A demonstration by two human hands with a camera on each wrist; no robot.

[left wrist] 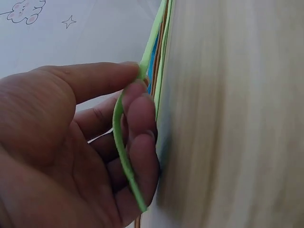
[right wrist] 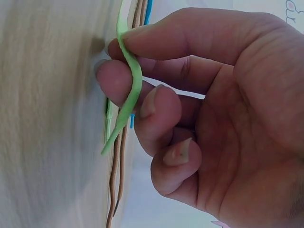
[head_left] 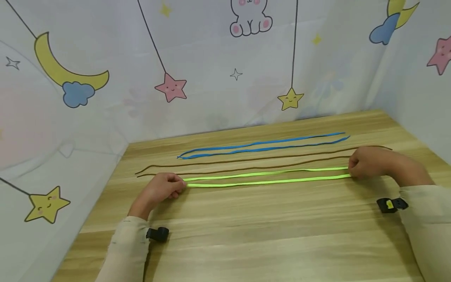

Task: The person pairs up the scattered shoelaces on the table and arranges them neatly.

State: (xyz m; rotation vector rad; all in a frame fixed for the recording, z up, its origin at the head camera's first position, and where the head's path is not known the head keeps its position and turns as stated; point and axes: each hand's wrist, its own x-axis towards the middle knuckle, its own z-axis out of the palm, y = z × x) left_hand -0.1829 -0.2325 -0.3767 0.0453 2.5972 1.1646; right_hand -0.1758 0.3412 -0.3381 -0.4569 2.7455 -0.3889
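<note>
Between the two hands stretches a light green shoelace point(head_left: 260, 183), nearly straight across the wooden table. My left hand point(head_left: 159, 192) pinches its left end between thumb and forefinger; in the left wrist view the loose tail of the green lace point(left wrist: 118, 126) curves down past the other curled fingers. At the right end, my right hand point(head_left: 373, 162) pinches the same lace, and the right wrist view shows its short tail point(right wrist: 137, 85) hanging across the fingers. Just behind lies a second green shoelace point(head_left: 243, 176), its ends hidden by the hands.
Farther back, two thin brown laces point(head_left: 246, 159) run side by side, partly behind the right hand. Behind them are two blue lace strands point(head_left: 246, 145), meeting at the left. A white curtain point(head_left: 211, 105) with printed stars and moons surrounds the table point(head_left: 260, 235).
</note>
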